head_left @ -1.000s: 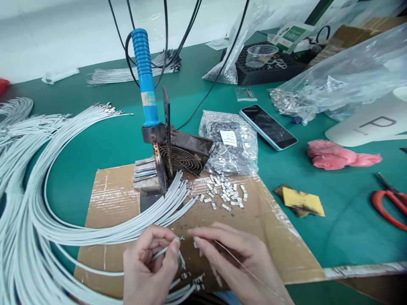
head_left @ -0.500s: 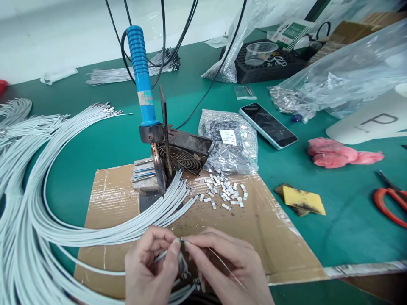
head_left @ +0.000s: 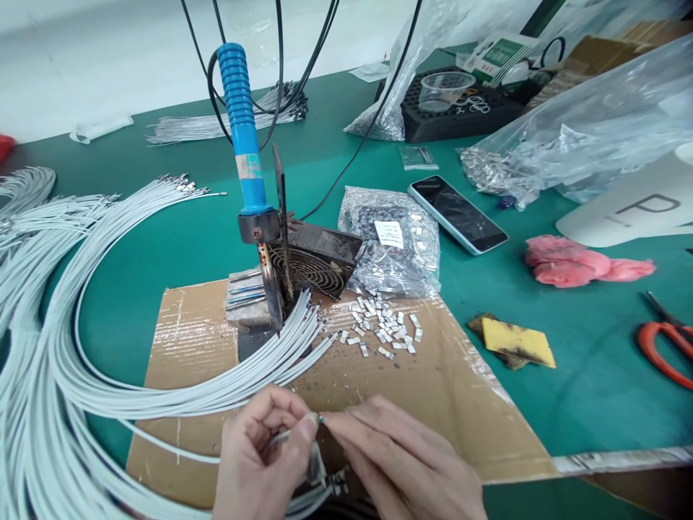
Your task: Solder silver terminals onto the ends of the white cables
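Note:
My left hand [head_left: 268,451] is closed around a white cable [head_left: 178,453], pinching it near its end between thumb and forefinger. A tiny coloured wire end [head_left: 321,418] pokes out between my two hands. My right hand [head_left: 408,458] is closed, its fingertips pressed together at that wire end; the exact grip is partly hidden. Below the hands, more cable ends with metal connectors [head_left: 338,482] show partly. Ahead stands a blue-handled soldering iron [head_left: 238,115], its tip pointing down beside a bundle of white cables [head_left: 295,336].
Brown cardboard [head_left: 411,404] covers the work area. Small metal tabs [head_left: 384,328] lie scattered before a bag of parts [head_left: 390,238] and a small fan [head_left: 314,260]. To the right are a phone [head_left: 458,214], a yellow sponge [head_left: 517,342], pink cloth [head_left: 579,260] and red-handled scissors [head_left: 663,343].
Both hands have shifted slightly right. My right hand has turned, its fingers now flatter and closer together. The thin strand that ran under its fingers no longer shows.

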A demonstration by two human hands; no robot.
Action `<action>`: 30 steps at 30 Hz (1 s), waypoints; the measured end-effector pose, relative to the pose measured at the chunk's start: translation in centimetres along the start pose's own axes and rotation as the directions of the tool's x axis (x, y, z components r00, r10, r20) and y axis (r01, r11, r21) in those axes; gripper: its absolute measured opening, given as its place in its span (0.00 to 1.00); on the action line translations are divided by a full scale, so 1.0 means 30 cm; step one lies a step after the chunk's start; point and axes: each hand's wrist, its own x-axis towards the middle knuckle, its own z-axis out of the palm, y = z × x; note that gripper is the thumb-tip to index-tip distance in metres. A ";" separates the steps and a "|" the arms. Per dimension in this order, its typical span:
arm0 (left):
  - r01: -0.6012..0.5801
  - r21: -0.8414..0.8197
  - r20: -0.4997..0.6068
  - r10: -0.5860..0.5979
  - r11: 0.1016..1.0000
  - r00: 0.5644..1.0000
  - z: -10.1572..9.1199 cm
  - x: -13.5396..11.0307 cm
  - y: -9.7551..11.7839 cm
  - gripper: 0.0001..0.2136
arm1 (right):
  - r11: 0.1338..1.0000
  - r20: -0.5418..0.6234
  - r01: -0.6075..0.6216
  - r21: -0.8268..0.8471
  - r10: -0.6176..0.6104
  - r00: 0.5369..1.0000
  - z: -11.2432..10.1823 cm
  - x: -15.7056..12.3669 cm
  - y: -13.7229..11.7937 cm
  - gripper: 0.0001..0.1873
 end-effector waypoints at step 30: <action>-0.024 0.022 -0.045 0.025 0.999 0.999 0.003 0.006 0.006 0.16 | 0.969 -0.102 0.045 -0.244 -0.072 0.992 0.028 -0.049 0.009 0.24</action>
